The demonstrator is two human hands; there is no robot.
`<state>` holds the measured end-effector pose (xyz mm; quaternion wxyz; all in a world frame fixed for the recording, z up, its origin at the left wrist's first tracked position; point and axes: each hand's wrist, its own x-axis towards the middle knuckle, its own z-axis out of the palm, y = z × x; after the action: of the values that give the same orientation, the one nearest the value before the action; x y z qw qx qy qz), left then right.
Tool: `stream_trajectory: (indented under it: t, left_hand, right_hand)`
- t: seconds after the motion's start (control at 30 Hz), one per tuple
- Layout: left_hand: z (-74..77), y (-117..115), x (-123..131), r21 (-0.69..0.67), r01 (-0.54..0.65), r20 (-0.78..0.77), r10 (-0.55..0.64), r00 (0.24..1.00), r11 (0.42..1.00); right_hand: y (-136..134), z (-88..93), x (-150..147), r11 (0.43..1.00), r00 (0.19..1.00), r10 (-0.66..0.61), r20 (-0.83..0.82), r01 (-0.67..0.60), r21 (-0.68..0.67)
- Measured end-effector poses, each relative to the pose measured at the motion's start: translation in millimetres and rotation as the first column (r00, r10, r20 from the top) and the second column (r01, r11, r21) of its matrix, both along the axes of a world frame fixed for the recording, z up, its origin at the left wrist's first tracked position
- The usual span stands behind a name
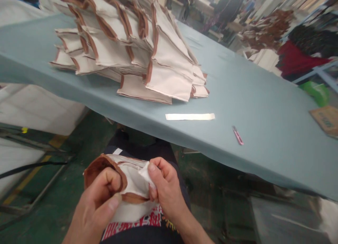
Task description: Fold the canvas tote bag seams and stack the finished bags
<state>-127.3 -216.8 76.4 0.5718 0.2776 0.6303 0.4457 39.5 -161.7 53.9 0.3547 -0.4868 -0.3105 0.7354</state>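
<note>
Over my lap is a sewn cream fabric piece [133,177] with a brown fuzzy lining showing at its open end. My left hand [99,198] is closed on it at the left, fingers inside the brown-lined opening and thumb outside along the lower edge. On the right, my right hand [165,182] pinches a white end of the fabric between thumb and fingers. In front of me on the table, a large pile of similar cream pieces [171,60] with brown edges is stacked in overlapping layers.
The blue-green table [253,106] runs diagonally in front of me. On it lie a white strip [190,116] near the front edge and a small pink thread snipper [238,135]. A cardboard piece [326,120] and a green object [315,93] are at the far right. Metal framing stands lower left.
</note>
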Motion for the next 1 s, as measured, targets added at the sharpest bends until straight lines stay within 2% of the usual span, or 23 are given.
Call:
stream_trajectory:
  t: [0.1, 0.2, 0.27, 0.33, 0.43, 0.53, 0.63, 0.77, 0.9, 1.0]
  left_hand:
    - [-2.6, -7.7, -4.3, 0.009, 0.159, -0.144, -0.156, 0.977, 0.987]
    - [-2.0, -11.9, -6.9, -0.011, 0.222, -0.302, -0.215, 0.929, 0.975]
    - [0.2, -11.0, -7.7, -0.035, 0.243, -0.395, -0.237, 0.887, 0.969]
    - [3.8, -6.4, -7.7, -0.048, 0.256, -0.365, -0.255, 0.895, 0.966]
    - [9.2, 5.1, -6.7, -0.036, 0.239, -0.229, -0.241, 0.943, 0.970]
    - [10.6, 17.5, -6.2, -0.015, 0.247, -0.213, -0.244, 0.946, 0.969]
    - [7.6, 27.9, -8.9, 0.025, 0.283, -0.195, -0.273, 0.942, 0.959]
    - [6.9, 38.1, -16.3, 0.119, 0.390, -0.250, -0.352, 0.902, 0.913]
    - [13.7, 45.6, -19.1, 0.080, 0.517, -0.264, -0.482, 0.835, 0.852]
    - [16.4, 50.6, -14.5, 0.103, 0.545, -0.228, -0.514, 0.827, 0.832]
  right_hand:
    - [-5.0, -11.6, -2.2, 0.996, 0.995, 0.011, -0.097, -0.019, -0.083]
    - [-9.6, -20.1, -3.2, 0.990, 0.991, -0.001, -0.137, -0.017, -0.137]
    - [-9.2, -20.1, -0.9, 0.994, 0.996, 0.005, -0.093, -0.016, -0.111]
    - [-4.8, -14.8, 4.4, 1.000, 1.000, 0.017, -0.025, -0.017, -0.019]
    - [6.6, 0.4, 15.5, 0.984, 0.998, -0.016, 0.054, 0.007, 0.175]
    - [14.0, 18.1, 25.6, 0.960, 0.996, -0.049, 0.080, 0.025, 0.280]
    - [11.1, 31.4, 30.4, 0.948, 0.991, -0.026, 0.128, -0.016, 0.317]
    - [1.5, 38.6, 28.7, 0.949, 0.977, 0.028, 0.213, -0.093, 0.302]
    - [-0.8, 41.6, 23.5, 0.955, 0.953, 0.052, 0.300, -0.136, 0.265]
    - [-1.0, 46.5, 18.6, 0.949, 0.935, 0.047, 0.351, -0.151, 0.278]
